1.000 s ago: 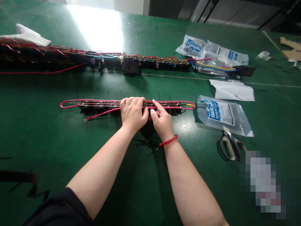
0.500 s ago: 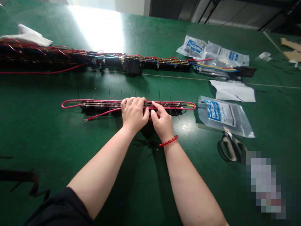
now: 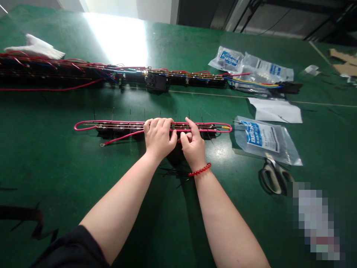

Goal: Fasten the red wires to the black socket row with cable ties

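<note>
A black bar assembly point(image 3: 119, 127) lies across the green table, with a red cable point(image 3: 82, 122) looped along it and black ties standing up from its far side. One cable end with a ring terminal point(image 3: 102, 144) sticks out at the near left. My left hand point(image 3: 159, 136) is wrapped over the middle of the bar and cable. Just right of it, my right hand point(image 3: 193, 143), with a red bead bracelet, is at the near edge of the bar; its index finger stretches over the cable and the other fingers are curled. What those curled fingers hold, if anything, is hidden.
Behind lies a longer wired assembly point(image 3: 158, 81). A white cloth point(image 3: 36, 47) is at the far left. At the right are plastic bags point(image 3: 267, 137), white paper point(image 3: 276, 109) and scissors point(image 3: 272, 176). Loose black ties point(image 3: 173, 172) lie near my wrists.
My right index finger has straightened and lifted from the bar, pointing farther forward. My left hand keeps its place on the bar. The view has shifted slightly.
</note>
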Motion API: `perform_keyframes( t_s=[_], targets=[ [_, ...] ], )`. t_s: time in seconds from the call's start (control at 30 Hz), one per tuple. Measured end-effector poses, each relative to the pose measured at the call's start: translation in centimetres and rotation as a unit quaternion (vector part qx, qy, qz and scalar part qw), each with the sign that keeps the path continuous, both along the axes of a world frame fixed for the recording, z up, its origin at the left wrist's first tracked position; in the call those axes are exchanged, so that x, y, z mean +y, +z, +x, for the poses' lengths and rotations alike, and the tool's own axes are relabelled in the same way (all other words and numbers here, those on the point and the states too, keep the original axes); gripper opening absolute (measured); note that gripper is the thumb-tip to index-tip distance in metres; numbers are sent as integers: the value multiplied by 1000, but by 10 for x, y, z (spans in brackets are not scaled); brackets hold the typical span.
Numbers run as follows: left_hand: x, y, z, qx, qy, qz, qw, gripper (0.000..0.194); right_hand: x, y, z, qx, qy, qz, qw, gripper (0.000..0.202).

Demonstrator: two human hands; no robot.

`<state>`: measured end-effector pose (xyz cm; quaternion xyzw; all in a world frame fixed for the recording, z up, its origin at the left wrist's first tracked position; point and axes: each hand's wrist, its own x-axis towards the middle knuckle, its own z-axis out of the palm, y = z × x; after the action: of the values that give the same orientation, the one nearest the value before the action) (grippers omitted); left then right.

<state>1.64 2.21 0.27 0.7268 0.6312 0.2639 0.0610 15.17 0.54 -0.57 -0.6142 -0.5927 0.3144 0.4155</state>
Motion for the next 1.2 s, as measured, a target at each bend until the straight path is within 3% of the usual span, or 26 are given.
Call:
perform_keyframes(
  t_s=[0.13, 0.3, 0.57, 1.2],
  targets=[
    [0, 0, 0, 0, 0, 3, 1000, 25, 0, -1, 0, 16, -5, -6, 1000, 62],
    [0, 0, 0, 0, 1, 0, 1000, 24, 1, -1, 0, -26, -3, -19, 999, 53],
    [0, 0, 0, -12, 1, -4, 1000, 25, 0, 1, -2, -73, -3, -22, 997, 57],
    [0, 0, 0, -11, 1, -6, 1000, 25, 1, 0, -1, -76, 1, -22, 997, 55]
  ],
)
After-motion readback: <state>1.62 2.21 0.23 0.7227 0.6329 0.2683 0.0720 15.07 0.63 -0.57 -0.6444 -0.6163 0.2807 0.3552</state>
